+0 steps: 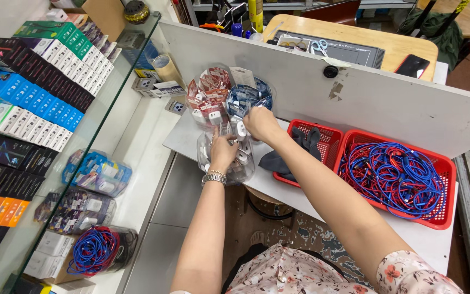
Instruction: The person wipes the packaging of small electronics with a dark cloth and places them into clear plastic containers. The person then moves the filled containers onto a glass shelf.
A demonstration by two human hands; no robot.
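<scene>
Clear plastic bag [229, 163] of white chargers, steadied at its mouth by left hand [222, 152] gripping the film, while right hand [260, 123] pinches a white charger [241, 130] above the opening.

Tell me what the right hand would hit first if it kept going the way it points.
Probably the clear plastic bag of blue-carded items, just beyond the right hand; depth is hard to judge.

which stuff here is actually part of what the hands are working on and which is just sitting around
In hand:
- left hand and right hand, both in the clear bag of white chargers
- red-packet bag and blue-packet bag just behind

Lying about:
- red basket of blue cables
- smaller red basket with dark cloth
- boxes under the glass counter
- tape roll
</scene>
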